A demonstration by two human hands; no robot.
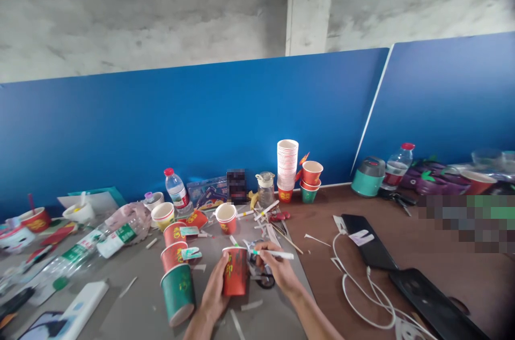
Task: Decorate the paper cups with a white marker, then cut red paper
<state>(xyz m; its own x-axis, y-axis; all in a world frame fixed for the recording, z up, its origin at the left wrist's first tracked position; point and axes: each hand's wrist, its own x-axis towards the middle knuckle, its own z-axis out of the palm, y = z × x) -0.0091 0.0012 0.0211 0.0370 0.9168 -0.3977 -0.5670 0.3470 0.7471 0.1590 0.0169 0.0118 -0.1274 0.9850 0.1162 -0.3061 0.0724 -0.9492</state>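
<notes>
We see the left hand [215, 289] closed around the side of a red paper cup [235, 271]. The cup stands on the grey desk [140, 302], low in the middle of the view and close to the body. We think the hand wraps it like this so it stays still and does not tip.

The right hand [278, 271] is closed on a white pen [281, 255]. The pen lies almost flat, and its green tip points left, right at the rim of the cup. Held this way, the tip can reach the cup easily. Something dark with a ring lies under this hand, but we cannot tell what it is.

Just left of the held cup, 3 more cups sit in a row, with a green cup [179, 292] nearest to us. Paper scraps lie all around them. Farther back, a tall stack of white cups [287, 165] stands against the blue wall. A dark phone [368, 249] and a white cable [354, 289] lie off to the right, well apart from the hands.
</notes>
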